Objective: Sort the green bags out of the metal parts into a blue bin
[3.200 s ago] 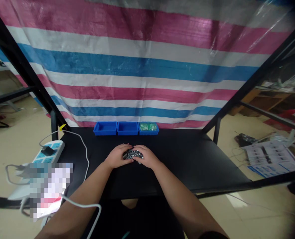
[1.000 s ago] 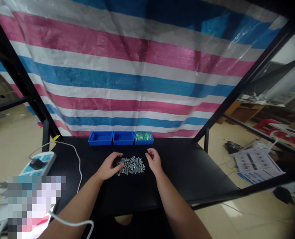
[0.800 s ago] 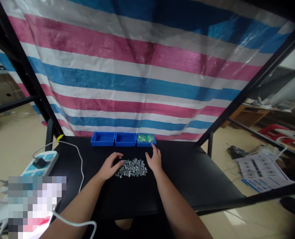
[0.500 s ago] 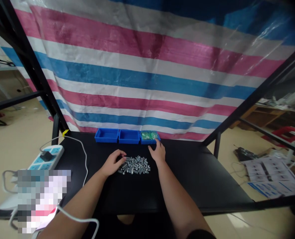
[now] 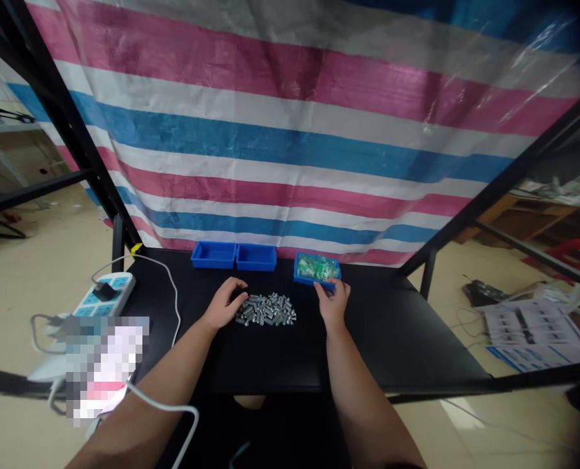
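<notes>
My right hand (image 5: 335, 301) grips the near edge of a blue plastic bin (image 5: 304, 280) that holds green-tinted clear plastic bags (image 5: 319, 266). This bin stands apart from two other blue bins (image 5: 213, 263), which sit side by side at the back of the table. In the middle of the black table lies a pile of small silver metal cylinders (image 5: 269, 310). At the pile's left edge rests my left hand (image 5: 225, 303), thumb and fingers apart and curved, with nothing visible in it.
On the left are a white and blue power strip (image 5: 105, 296) with plugs, a white cable (image 5: 175, 293) and a blurred-out bright object (image 5: 107, 371). A striped plastic sheet (image 5: 270, 150) hangs behind the table, between black frame posts (image 5: 70, 124).
The bin with the green bags has moved right, away from the other two bins, with my right hand on it. My left hand stays beside the metal pile. The view has shifted slightly.
</notes>
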Tool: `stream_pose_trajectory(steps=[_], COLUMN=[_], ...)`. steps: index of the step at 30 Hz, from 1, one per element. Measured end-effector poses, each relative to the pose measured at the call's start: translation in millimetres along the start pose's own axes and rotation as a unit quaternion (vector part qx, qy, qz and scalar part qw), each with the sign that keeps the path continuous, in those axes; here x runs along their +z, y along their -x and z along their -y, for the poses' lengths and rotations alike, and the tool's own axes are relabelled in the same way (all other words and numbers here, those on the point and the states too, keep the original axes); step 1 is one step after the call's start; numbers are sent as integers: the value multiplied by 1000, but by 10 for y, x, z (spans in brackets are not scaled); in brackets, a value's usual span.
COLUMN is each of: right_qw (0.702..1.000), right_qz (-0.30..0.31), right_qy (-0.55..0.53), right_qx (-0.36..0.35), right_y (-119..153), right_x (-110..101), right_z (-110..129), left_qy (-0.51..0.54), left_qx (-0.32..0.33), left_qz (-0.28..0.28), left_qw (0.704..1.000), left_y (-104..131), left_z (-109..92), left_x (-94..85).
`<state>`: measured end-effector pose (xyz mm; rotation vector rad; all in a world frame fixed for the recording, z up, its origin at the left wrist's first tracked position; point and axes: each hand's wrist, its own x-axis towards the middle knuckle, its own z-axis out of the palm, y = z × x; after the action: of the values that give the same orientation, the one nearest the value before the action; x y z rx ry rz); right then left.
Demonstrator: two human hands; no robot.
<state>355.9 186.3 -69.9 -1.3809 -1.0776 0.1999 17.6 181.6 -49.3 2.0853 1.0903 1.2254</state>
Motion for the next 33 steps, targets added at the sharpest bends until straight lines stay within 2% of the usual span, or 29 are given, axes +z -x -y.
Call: stream_pose_trajectory(steps=[2,5,9,11,14,16,19,22,26,30,33], right_qw=[999,998,995,992,981,967,930,902,897,886,898], right_qz=[5,26,66,91,85,86,179,261,268,253,216], right_qy=[-36,-62,-74,-91,-161,-218,-287,-299,-295,-321,-307], right_qx=[-5,-14,-19,5,67,103,142,171,192,217,228], right_y=[186,589,1134,1308,1401,1386,1368,1422,1486,1380,1232], right_x=[-116,-306,-554,-642,-698,-685,-619,-541,-500,-571,-659], right_z=[161,428,666,718,758,787,852,904,872,719,542], left_qy=[-20,2,73,102,173,242,318,328,234,70,-55], left_qx=[32,63,51,42,3,-30,-49,-32,-2,19,5], left_qz=[-13,-11,93,100,47,22,14,37,55,48,46], left_qw=[999,998,992,989,984,970,947,943,971,996,997], left_y=[8,56,206,289,376,401,408,418,441,469,497], left_z=[-137,-456,-867,-987,-1075,-1124,-1240,-1367,-1390,-1203,-994], left_x=[-7,58,261,366,502,589,727,840,829,600,398])
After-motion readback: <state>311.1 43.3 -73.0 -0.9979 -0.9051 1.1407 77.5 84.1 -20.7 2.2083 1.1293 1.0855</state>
